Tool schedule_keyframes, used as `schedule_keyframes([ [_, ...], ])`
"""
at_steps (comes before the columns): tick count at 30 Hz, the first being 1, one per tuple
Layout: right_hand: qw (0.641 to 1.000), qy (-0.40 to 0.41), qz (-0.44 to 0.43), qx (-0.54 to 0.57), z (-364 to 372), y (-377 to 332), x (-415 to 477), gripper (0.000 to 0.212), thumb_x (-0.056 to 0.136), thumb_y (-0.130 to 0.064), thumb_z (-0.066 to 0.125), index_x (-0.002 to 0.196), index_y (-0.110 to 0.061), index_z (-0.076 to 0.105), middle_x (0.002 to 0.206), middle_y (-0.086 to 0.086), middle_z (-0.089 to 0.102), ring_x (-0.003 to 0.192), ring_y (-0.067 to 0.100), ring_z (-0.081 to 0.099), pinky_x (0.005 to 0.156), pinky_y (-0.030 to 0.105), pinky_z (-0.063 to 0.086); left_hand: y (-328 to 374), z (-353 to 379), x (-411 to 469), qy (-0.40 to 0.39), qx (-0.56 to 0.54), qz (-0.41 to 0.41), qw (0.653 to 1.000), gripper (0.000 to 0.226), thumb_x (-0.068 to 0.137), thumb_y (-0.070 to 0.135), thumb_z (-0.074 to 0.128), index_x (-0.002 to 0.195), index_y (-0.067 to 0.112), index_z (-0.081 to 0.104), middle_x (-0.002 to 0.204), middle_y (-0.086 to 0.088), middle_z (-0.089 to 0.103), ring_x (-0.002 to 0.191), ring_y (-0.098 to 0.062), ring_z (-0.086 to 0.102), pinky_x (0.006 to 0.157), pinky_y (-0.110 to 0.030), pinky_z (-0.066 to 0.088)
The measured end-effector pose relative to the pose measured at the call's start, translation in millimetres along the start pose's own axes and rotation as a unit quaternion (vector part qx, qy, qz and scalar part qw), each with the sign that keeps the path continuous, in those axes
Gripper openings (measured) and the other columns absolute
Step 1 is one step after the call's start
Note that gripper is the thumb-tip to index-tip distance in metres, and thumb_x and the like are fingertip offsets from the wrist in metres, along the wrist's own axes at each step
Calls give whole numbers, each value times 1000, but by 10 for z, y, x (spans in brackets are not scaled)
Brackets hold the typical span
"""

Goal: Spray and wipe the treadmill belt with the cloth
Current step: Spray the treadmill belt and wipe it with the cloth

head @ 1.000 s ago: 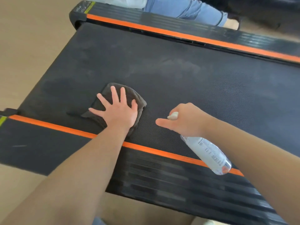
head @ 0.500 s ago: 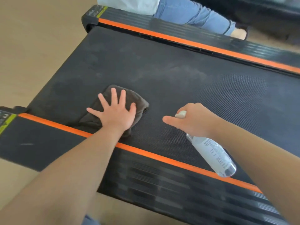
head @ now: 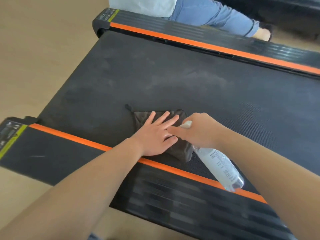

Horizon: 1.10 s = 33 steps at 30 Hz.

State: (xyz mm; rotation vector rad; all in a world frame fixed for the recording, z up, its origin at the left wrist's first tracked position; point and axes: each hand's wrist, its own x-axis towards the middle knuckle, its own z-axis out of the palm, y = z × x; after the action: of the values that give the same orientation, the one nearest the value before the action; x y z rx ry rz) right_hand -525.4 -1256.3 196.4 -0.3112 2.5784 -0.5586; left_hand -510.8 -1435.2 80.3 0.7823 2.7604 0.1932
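One dark brown cloth point(head: 180, 149) lies on the black treadmill belt point(head: 173, 75), close to the near orange stripe point(head: 72, 137), one of two such stripes. The left hand point(head: 155, 135) presses flat on it, fingers spread, gripping nothing. Just beside it, the right hand point(head: 199, 130) is wrapped around one clear spray bottle point(head: 223, 168), forefinger apparently on the white nozzle, bottle body slanting back over the near side rail point(head: 52, 153). Beyond the far rail, one person's jeans-clad leg point(head: 207, 13) shows.
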Motion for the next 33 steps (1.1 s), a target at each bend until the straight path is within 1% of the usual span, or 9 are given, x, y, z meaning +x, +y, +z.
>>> schedule_keyframes([
  [3, 1000, -4, 8, 0, 58, 18, -3, 62, 86, -66, 61, 71, -6, 61, 63, 3, 67, 60, 19, 60, 55, 27, 45, -303, -30, -83, 1, 14, -74, 997, 72, 90, 62, -4, 160, 45, 8, 169, 14, -10, 156, -23, -13, 121, -63, -5],
  [9, 1000, -5, 14, -3, 99, 35, 63, 67, 85, -73, 57, 80, -8, 71, 73, 3, 71, 75, 17, 65, 66, 27, 49, -895, -25, -240, 31, -2, -303, 952, 63, 101, 61, 20, 160, 44, 1, 170, 9, -12, 155, -32, -11, 119, -69, -3],
  [12, 1000, 4, 1, -1, 119, -25, 107, 65, 86, -68, 59, 81, -5, 71, 72, 7, 72, 75, 20, 66, 64, 26, 48, -600, -22, -160, 29, 19, -260, 965, 68, 97, 63, 13, 160, 41, 1, 170, 6, -13, 154, -39, -11, 114, -76, 0],
  [15, 1000, -21, -9, 0, 140, -134, 145, 53, 88, -62, 59, 70, -14, 73, 61, 2, 70, 65, 14, 67, 55, 25, 45, -185, -1, -144, -4, 43, -96, 994, 71, 92, 57, 4, 160, 41, 10, 170, 9, -12, 154, -37, -15, 113, -76, -2],
  [19, 1000, -11, -18, -5, 176, -179, 201, 57, 86, -66, 58, 66, -12, 61, 61, 1, 63, 62, 18, 62, 55, 29, 45, 37, -81, -134, -48, 27, 72, 996, 48, 108, 42, 21, 155, 40, 33, 170, 12, -1, 154, -27, -21, 117, -67, -12],
  [22, 1000, -10, -9, 3, 131, -169, 197, 57, 84, -65, 61, 64, -12, 60, 57, 0, 63, 56, 17, 60, 54, 29, 48, -164, -83, -155, -21, 55, 44, 997, 54, 105, 45, 15, 154, 37, 37, 170, 11, 1, 156, -26, -14, 121, -62, -4],
  [26, 999, -9, -6, -40, 131, -99, 173, 60, 86, -67, 59, 67, -10, 67, 63, 4, 72, 68, 18, 65, 61, 28, 49, -625, -20, -311, -4, 79, -74, 994, 69, 94, 60, 0, 160, 42, 3, 170, 10, -11, 156, -28, -11, 121, -64, 1],
  [30, 996, -57, -2, -75, 177, -98, 182, 54, 84, -74, 59, 57, -27, 58, 66, -5, 69, 79, 15, 67, 76, 32, 55, -1004, -44, -489, 30, 67, -158, 985, 71, 93, 66, 6, 160, 43, 8, 171, 9, -4, 157, -30, -3, 121, -66, 4],
  [33, 996, -57, -17, -61, 187, -115, 181, 55, 87, -72, 57, 57, -27, 52, 63, -11, 56, 69, 7, 55, 66, 29, 44, -962, 0, -471, 49, 66, -193, 978, 73, 92, 66, 5, 160, 42, 8, 171, 7, -3, 156, -32, -3, 120, -66, 3],
])
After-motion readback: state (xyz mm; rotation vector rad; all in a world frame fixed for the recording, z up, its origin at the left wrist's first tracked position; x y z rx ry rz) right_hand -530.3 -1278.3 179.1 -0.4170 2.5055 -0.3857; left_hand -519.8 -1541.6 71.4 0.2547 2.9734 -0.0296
